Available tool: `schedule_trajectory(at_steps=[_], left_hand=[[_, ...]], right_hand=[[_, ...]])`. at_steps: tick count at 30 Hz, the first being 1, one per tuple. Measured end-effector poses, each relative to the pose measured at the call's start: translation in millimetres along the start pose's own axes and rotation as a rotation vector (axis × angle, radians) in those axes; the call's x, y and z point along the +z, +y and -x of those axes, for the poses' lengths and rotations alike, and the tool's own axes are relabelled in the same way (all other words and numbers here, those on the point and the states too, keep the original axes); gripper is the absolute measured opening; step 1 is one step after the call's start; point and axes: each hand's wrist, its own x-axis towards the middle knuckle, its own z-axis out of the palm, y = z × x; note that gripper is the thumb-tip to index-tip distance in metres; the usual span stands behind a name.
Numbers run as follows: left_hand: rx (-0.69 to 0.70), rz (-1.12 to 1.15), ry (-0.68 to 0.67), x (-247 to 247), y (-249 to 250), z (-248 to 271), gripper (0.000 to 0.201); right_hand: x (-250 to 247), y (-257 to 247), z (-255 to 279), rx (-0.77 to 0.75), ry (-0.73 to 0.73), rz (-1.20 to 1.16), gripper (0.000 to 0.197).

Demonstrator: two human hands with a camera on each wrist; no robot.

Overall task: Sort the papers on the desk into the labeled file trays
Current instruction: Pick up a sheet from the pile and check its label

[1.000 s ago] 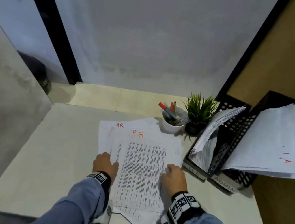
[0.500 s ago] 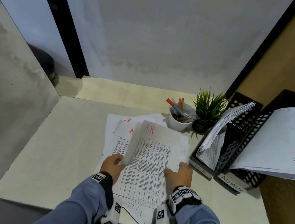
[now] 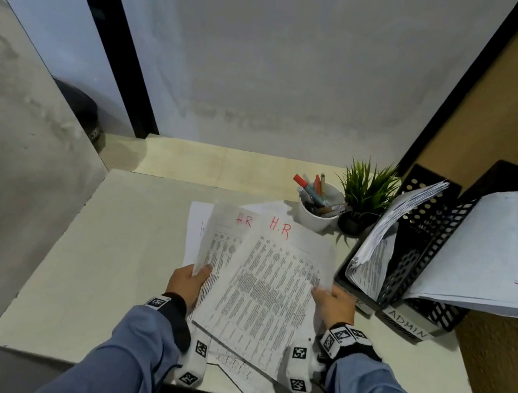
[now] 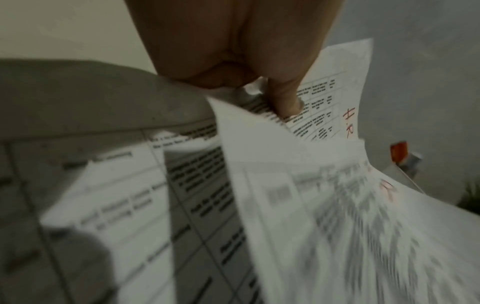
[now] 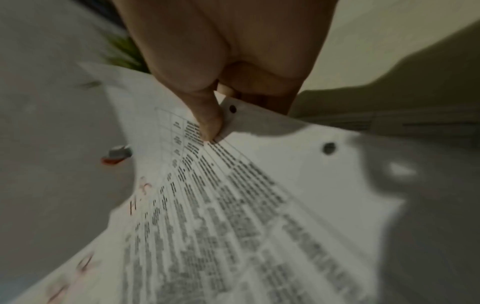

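Note:
Two printed sheets marked "H.R" in red are lifted off the desk. My right hand (image 3: 331,301) pinches the right edge of the top sheet (image 3: 272,284), thumb on top (image 5: 207,125). My left hand (image 3: 189,281) pinches the left edge of the second sheet (image 3: 221,241), thumb on its print (image 4: 285,102). More papers (image 3: 194,230) lie flat on the desk underneath. At the right stand two black mesh file trays: the one labelled ADMIN (image 3: 407,327) holds a thick stack, the other tray (image 3: 413,224) holds leaning sheets, its label hidden by my right hand.
A white cup of pens (image 3: 315,209) and a small potted plant (image 3: 366,194) stand just behind the papers, beside the trays. The desk (image 3: 102,257) is bounded by a grey wall behind, a panel on the left and a brown wall on the right.
Both hands went from resting on the stack to pinching sheet edges. The two top H.R sheets have risen off the pile and fanned apart.

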Motion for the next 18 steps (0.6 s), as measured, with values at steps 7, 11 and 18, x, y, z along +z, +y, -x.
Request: schedule_trajectory(at_steps=[7, 11, 18], left_hand=[[-0.072, 0.132, -0.047, -5.4, 16.2, 8.1, 0.019], [-0.12, 0.054, -0.157, 0.5, 16.9, 9.3, 0.031], [-0.047, 0.007, -0.261, 9.5, 14.6, 16.4, 0.041]], right_hand=[[-17.1, -11.6, 4.8, 0.094, 0.045, -0.024, 0.021], [-2.3, -15.1, 5.8, 0.098, -0.078, 0.005, 0.021], [8.1, -17.8, 18.0, 0.06, -0.11, -0.072, 0.027]])
